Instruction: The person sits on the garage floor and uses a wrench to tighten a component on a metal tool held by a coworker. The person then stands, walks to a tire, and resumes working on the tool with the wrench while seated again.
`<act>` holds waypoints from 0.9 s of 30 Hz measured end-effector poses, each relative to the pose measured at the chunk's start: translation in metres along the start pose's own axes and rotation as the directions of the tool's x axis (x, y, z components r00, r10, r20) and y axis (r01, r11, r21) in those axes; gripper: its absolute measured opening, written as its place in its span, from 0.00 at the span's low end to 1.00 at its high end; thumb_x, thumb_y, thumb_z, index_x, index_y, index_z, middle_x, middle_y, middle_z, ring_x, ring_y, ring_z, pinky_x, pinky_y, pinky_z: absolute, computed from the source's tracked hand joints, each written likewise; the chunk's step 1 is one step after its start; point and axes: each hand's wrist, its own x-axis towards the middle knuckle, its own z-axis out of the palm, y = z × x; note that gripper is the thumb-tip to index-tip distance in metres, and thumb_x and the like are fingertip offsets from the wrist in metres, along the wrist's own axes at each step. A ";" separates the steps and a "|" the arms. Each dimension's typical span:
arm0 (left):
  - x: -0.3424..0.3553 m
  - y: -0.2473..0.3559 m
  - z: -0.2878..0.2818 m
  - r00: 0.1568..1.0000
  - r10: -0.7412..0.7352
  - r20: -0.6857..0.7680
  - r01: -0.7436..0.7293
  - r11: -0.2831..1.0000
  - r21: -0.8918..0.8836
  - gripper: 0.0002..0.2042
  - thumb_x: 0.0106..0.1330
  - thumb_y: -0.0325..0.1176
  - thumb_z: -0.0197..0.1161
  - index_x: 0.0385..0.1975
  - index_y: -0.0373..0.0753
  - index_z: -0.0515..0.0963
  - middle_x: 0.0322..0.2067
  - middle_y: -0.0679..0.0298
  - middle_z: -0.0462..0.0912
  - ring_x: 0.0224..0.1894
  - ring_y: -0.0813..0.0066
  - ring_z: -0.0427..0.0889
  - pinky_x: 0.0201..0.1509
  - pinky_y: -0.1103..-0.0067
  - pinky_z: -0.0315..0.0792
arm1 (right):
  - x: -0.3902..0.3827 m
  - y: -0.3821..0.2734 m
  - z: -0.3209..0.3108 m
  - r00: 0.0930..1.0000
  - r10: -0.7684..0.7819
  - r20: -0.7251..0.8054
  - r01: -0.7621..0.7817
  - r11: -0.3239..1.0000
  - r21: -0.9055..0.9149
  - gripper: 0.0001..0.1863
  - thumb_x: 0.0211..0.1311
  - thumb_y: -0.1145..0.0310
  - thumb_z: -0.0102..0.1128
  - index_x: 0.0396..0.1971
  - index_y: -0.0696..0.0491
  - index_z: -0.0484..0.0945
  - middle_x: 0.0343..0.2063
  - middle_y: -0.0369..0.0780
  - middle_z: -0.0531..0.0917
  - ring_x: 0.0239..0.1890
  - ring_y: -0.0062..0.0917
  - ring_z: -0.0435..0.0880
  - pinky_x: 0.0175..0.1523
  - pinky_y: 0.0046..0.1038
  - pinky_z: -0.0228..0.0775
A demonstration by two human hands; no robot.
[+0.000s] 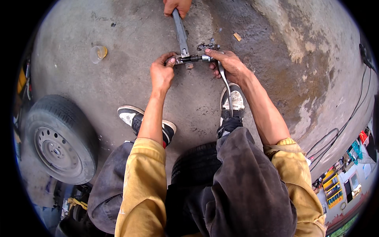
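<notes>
My right hand [232, 66] is wrapped round the head of a silver ratchet wrench [225, 81], its handle pointing down over my shoe. A shiny socket [206, 58] on the ratchet lines up with a dark cylindrical metal part [188, 59]. My left hand [162, 74] pinches the far left end of that part between thumb and fingers. From the top, another person's hand [177, 6] grips a long grey wrench-like tool [180, 31], whose jaw end meets the dark part between my hands. Exactly how the jaw sits on it is too small to tell.
A wheel with a tyre [61, 138] is at the left. A clear plastic cup [98, 54] with amber liquid rests on the stained concrete floor [130, 31]. Black cables [347, 122] run along the right. Under me is another tyre [195, 164]; my shoes [233, 100] flank the work.
</notes>
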 end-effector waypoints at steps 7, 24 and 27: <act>0.002 -0.004 0.000 1.000 -0.024 0.006 0.024 0.999 -0.031 0.09 0.61 0.25 0.58 0.40 0.33 0.79 0.34 0.57 0.84 0.37 0.75 0.79 0.44 0.81 0.70 | 0.001 0.005 -0.003 0.981 -0.185 0.055 0.179 0.979 0.096 0.10 0.54 0.71 0.64 0.34 0.55 0.72 0.26 0.35 0.75 0.22 0.18 0.73 0.25 0.21 0.64; 0.000 -0.001 0.000 1.000 -0.010 -0.005 0.010 1.000 -0.022 0.09 0.60 0.25 0.59 0.40 0.34 0.79 0.33 0.58 0.84 0.37 0.75 0.80 0.44 0.80 0.70 | 0.006 -0.004 -0.007 0.999 0.029 0.035 -0.023 0.989 -0.143 0.10 0.54 0.72 0.63 0.33 0.55 0.72 0.30 0.37 0.76 0.25 0.20 0.76 0.29 0.22 0.69; 0.001 0.000 0.000 1.000 -0.007 -0.001 0.007 1.000 -0.013 0.09 0.60 0.25 0.59 0.40 0.33 0.79 0.33 0.58 0.84 0.36 0.75 0.79 0.44 0.80 0.69 | 0.012 0.001 -0.011 0.996 -0.024 0.088 0.027 0.999 -0.027 0.11 0.55 0.68 0.64 0.33 0.55 0.72 0.27 0.37 0.76 0.23 0.19 0.76 0.26 0.21 0.69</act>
